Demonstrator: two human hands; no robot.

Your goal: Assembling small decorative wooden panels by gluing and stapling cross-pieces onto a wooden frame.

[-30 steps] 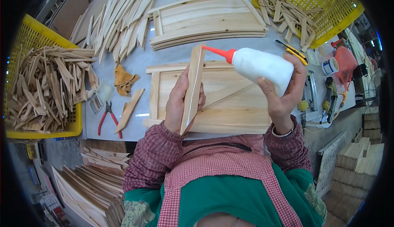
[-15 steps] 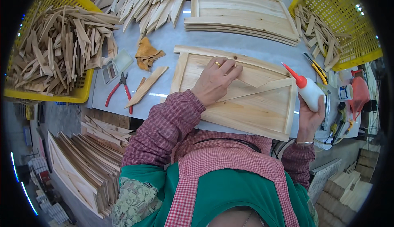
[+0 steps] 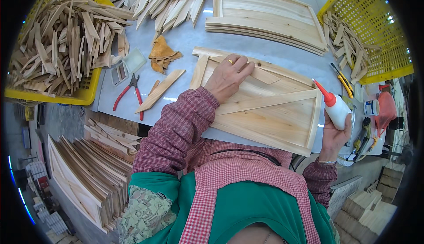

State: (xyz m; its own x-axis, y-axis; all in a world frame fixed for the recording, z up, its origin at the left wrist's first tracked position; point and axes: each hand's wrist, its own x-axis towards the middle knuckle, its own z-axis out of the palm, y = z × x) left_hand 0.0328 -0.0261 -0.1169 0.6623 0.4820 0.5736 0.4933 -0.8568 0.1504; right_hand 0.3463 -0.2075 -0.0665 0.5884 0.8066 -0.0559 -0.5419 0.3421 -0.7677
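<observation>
A framed wooden panel (image 3: 282, 125) lies in front of me at the table's near edge, with a diagonal wooden brace (image 3: 274, 101) across its inside. My left hand (image 3: 229, 77) is over its upper left part, fingers curled down on a short wooden strip (image 3: 266, 75). The strip's angled end sticks out to the right, by the far rail; its other end is mostly under the hand. Beside the panel's right end, my right hand (image 3: 335, 134) grips a white glue bottle (image 3: 339, 111). Its red nozzle (image 3: 323, 92) points up and to the left.
Yellow baskets of wood pieces stand left (image 3: 90, 87) and right (image 3: 388, 73). Stacked panels (image 3: 265, 30) and loose strips (image 3: 176, 1) lie behind. Red-handled pliers (image 3: 134, 85), a tan cloth (image 3: 163, 55), a cut strip (image 3: 161, 91) and a yellow utility knife (image 3: 343, 81) lie nearby.
The short strip has moved away from the diagonal brace toward the panel's far rail, with my left hand on it. My right hand still holds the glue bottle; the view has shifted slightly.
</observation>
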